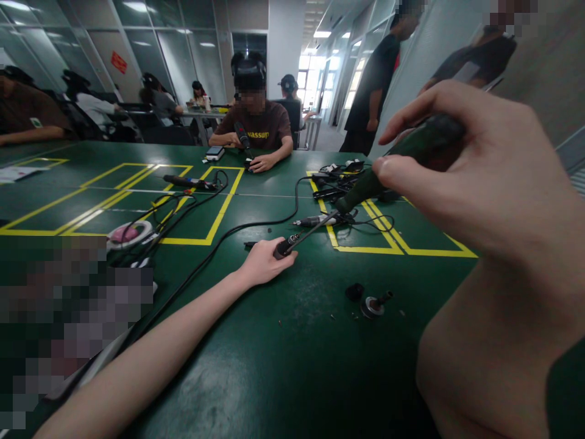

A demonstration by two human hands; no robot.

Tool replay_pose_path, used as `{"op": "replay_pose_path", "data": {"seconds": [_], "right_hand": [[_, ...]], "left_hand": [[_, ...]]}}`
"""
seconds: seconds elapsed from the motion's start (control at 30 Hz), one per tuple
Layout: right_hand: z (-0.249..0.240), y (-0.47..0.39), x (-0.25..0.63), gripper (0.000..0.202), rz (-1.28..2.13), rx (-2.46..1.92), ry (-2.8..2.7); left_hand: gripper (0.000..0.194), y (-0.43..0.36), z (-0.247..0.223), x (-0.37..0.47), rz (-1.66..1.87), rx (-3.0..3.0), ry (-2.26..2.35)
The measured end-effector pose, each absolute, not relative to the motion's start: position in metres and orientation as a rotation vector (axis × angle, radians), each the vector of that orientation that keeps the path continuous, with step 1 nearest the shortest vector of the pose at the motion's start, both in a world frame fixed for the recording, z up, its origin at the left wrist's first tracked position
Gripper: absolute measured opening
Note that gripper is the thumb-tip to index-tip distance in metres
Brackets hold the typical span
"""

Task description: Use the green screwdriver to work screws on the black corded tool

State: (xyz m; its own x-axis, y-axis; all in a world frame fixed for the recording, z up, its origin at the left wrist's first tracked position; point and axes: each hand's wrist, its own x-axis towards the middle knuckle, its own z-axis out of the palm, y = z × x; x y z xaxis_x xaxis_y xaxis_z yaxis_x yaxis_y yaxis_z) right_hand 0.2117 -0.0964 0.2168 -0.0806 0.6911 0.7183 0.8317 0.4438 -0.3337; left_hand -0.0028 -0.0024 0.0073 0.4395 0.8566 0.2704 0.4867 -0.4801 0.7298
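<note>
My right hand [498, 158], large in the foreground, grips the dark green handle of a screwdriver [361, 190]. Its thin metal shaft slants down and left to a small black cylindrical part [284, 246]. Whether the tip sits inside that part or only touches it I cannot tell. On the tabletop, my left hand [262, 263] is closed around the part. To the right of it lie a black cap-like piece [354, 291] and a round metal piece with a short stem [372, 306]. Tiny screw-like bits [333, 317] are scattered nearby.
Yellow tape marks areas on the green table [292, 378]. A black cable [237, 227] crosses it. A pen-shaped tool [315, 221] lies beside a heap of black tools [338, 180]; another corded tool [189, 182] lies left. A person [256, 122] works opposite.
</note>
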Motion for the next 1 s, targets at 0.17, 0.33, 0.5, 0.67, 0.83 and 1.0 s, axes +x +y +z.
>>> {"op": "replay_pose_path", "data": {"seconds": [0.17, 0.33, 0.5, 0.67, 0.83, 1.0], "right_hand": [[0.2153, -0.097, 0.2103, 0.016, -0.166, -1.301, -1.753], [0.2121, -0.0932, 0.2113, 0.018, -0.216, -1.283, -1.767], [0.2127, -0.0906, 0.2118, 0.031, -0.293, -1.318, -1.765], [0.2125, -0.0933, 0.2125, 0.015, -0.233, -1.274, -1.791], [0.2127, -0.097, 0.2092, 0.02, -0.16, -1.253, -1.819], [0.2161, -0.0964, 0.2094, 0.015, -0.124, -1.285, -1.796]], "left_hand": [[0.036, -0.003, 0.0076, -0.0027, 0.849, 2.136, 1.128], [0.036, -0.0035, 0.009, -0.002, 0.836, 2.14, 1.136], [0.037, -0.0033, 0.0099, -0.0015, 0.834, 2.141, 1.13], [0.036, -0.0025, 0.0093, -0.0019, 0.814, 2.146, 1.14], [0.036, -0.0015, 0.0082, -0.0028, 0.83, 2.148, 1.137], [0.036, -0.001, 0.0071, -0.0034, 0.828, 2.145, 1.132]]}}
